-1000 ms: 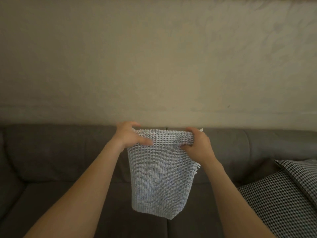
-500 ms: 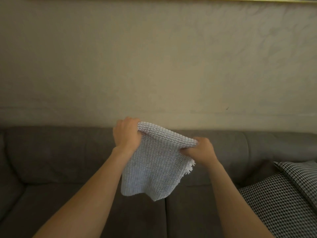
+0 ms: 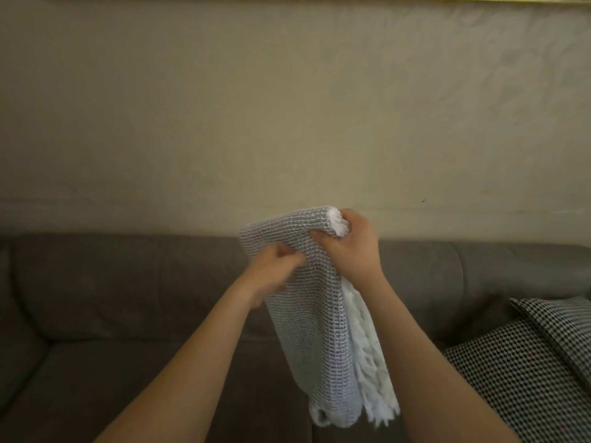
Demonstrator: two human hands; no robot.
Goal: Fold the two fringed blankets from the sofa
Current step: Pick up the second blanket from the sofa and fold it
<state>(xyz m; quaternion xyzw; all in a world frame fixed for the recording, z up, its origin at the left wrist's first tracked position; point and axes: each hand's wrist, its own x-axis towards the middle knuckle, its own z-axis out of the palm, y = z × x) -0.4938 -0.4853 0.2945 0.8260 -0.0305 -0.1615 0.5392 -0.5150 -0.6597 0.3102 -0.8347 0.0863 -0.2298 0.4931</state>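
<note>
Since half a second ago my hands have closed in. My right hand [image 3: 350, 251] clamps the top of the fringed blanket [image 3: 319, 330], and my left hand [image 3: 275, 271], blurred, curls into its side just beside. The blanket now hangs doubled and narrow, white fringe along its right edge, above the grey sofa [image 3: 128, 298]. A checked cushion [image 3: 527, 362] lies at right; a beige wall [image 3: 287, 107] stands behind.

free: sofa [image 3: 128, 372] seat from left end to middle seam, bare upholstery | blocked: houndstooth cushions [image 3: 518, 378] cover seat's right end | hanging: folded fringed blanket [image 3: 319, 330] in the air over middle seam | behind: wall [image 3: 287, 123] rises above backrest
</note>
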